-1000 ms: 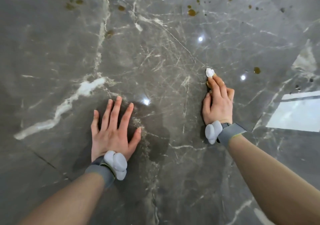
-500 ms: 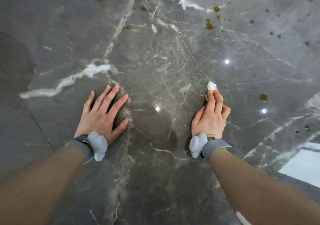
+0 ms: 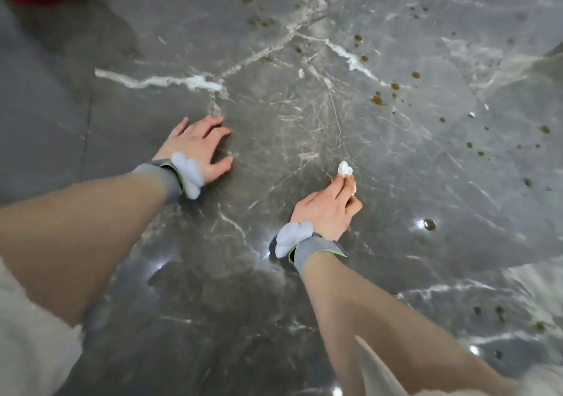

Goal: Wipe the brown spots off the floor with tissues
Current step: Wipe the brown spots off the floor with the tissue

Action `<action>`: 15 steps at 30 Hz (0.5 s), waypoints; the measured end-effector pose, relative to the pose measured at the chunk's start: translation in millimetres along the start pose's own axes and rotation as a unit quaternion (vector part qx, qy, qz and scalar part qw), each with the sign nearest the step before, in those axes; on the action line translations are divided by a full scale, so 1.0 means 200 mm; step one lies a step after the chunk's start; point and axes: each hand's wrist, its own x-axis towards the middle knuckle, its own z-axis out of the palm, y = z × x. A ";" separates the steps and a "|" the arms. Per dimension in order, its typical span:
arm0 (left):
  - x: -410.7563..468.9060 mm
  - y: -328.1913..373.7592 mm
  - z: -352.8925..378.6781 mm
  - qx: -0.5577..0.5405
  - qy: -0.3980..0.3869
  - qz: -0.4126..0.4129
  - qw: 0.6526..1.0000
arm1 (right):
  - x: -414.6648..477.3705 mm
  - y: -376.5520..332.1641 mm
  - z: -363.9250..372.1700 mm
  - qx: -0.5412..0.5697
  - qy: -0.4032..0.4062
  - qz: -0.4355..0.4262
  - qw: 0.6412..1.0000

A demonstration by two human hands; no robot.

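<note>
While the left hand [image 3: 198, 148] lies flat at centre left, fingers spread straight on the glossy grey marble floor [image 3: 146, 289] and holding nothing, it looks to be bearing weight. On polished stone the palm could slide if the body leans forward.

Right of centre, the right hand [image 3: 326, 212] has its fingers curled round a small tissue wad [image 3: 345, 168] and pinches it down at the floor. The wad's white tip pokes out past the fingertips, and the part under them looks brown-stained. The main risk is that the wad is tiny and soiled, so more rubbing may smear brown onto the stone instead of lifting it. The paper could also shred and leave bits.

Further right, the nearest brown spot [image 3: 429, 224] sits apart from the wad, just beside a bright reflection [image 3: 419, 223], so it is easy to miss. The spot cluster [image 3: 377, 100] at upper right and the lower-right spots [image 3: 499, 310] look unwiped. With many spots and one wad, a fresh tissue is probably needed. A long reach rightward off one braced palm could upset balance.
</note>
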 end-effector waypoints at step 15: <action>-0.29 1.18 0.35 -0.041 0.056 0.166 0.984 | 0.28 0.69 -0.75 0.024 -0.100 0.003 0.995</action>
